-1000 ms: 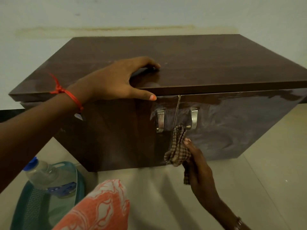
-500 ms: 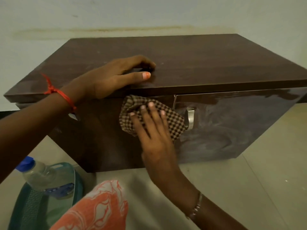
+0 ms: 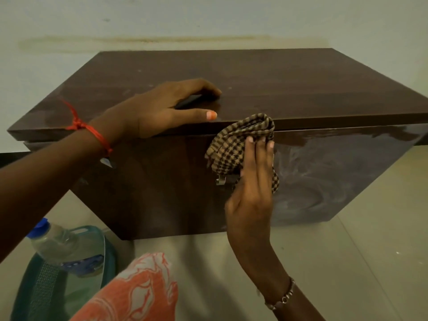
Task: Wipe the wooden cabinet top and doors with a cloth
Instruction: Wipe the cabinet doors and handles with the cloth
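In the head view, a dark wooden cabinet [image 3: 278, 89] stands on the floor against a pale wall. The left hand [image 3: 162, 110] rests on the cabinet top near its front edge, fingers [image 3: 203, 86] spread flat and holding nothing. The right hand [image 3: 252, 193] presses a crumpled checked cloth [image 3: 234, 147] against the cabinet front, just under the top edge, where the two doors meet; its fingers lie flat over the cloth. A metal door handle [image 3: 221, 181] peeks out below the cloth. The right door [image 3: 335, 177] shows swirled smears. At lower left, a clear bottle [image 3: 58, 246] with a blue cap lies in a teal basket [image 3: 30, 286].
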